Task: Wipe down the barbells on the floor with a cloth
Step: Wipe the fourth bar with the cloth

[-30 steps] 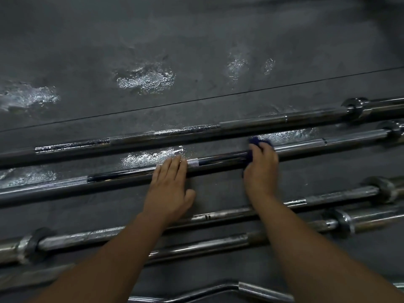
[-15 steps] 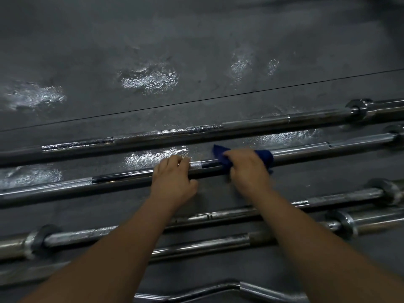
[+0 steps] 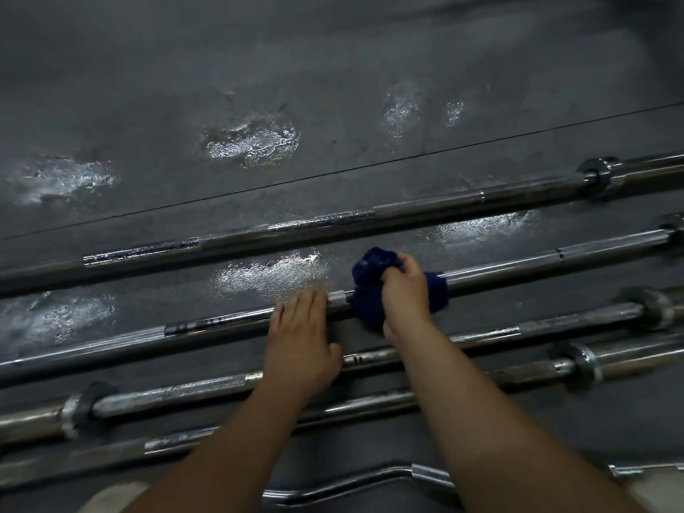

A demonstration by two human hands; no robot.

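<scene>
right hand point(image 3: 405, 290) gripping blue cloth point(image 3: 370, 290) round barbell point(image 3: 555, 259), left hand point(image 3: 299, 338) flat on it, wet patches point(image 3: 270, 279) beside

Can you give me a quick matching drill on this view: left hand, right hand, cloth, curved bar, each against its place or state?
Things:
1. left hand
2. right hand
3. blue cloth
4. curved bar

States:
A. bunched round the second barbell from the top
B. nearest the camera, at the bottom edge
C. fingers flat on the shaft, gripping nothing
D. gripping the cloth

Pairs: 1-C, 2-D, 3-A, 4-B
</scene>
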